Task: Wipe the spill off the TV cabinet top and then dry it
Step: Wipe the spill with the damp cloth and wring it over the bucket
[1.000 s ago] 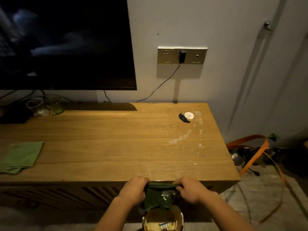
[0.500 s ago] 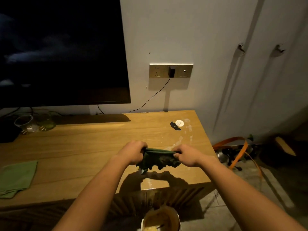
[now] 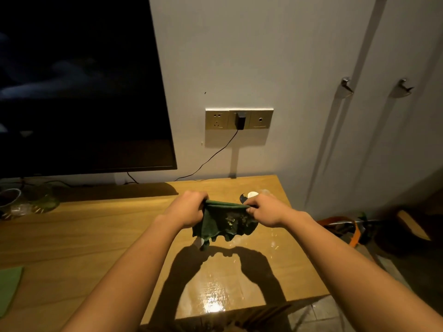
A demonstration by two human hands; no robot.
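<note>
Both hands, the left hand [image 3: 189, 209] and the right hand [image 3: 266, 210], are clamped on the top edge of a dark green cloth [image 3: 223, 222], stretching it above the right end of the surface [image 3: 100, 236]. This looks like readying the first wipe: lower the cloth flat onto the spill [image 3: 273, 243] near the right edge. The cloth and right hand hide part of the wet patch, and dim light makes its extent unclear.

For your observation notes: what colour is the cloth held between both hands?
Dark green cloth, seen in the head view.
</note>
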